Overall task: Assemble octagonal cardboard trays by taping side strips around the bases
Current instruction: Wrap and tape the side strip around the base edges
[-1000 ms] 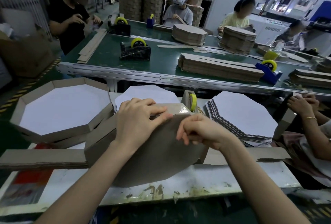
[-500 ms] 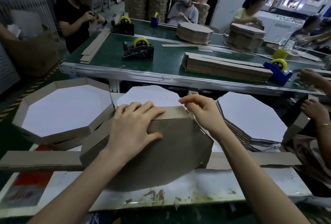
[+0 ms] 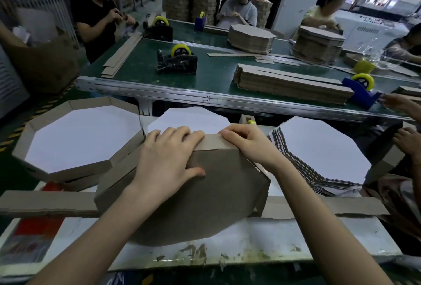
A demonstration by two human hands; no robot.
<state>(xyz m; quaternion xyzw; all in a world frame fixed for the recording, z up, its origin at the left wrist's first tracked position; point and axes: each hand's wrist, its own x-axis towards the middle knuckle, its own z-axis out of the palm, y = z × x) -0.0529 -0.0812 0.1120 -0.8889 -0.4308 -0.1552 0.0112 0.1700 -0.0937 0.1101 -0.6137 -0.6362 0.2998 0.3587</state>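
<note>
A brown octagonal cardboard tray stands tilted on its edge on the white table in front of me, its brown underside facing me. My left hand grips its top edge, fingers over the side strip and thumb pressed on the base. At the strip's top right corner, my right hand presses with curled fingers. Whether tape lies under the fingers is hidden. A small tape dispenser with a yellow roll peeks out just behind the right hand.
A finished tray lies at the left, a white octagonal base behind my hands, a stack of bases at the right. Loose strips lie across the table. Another person's hands work at the far right. A green conveyor carries strips and dispensers.
My right hand went from the tray's front to the dispenser behind it, then came down onto the strip's top right corner. My left hand stayed on the top edge.
</note>
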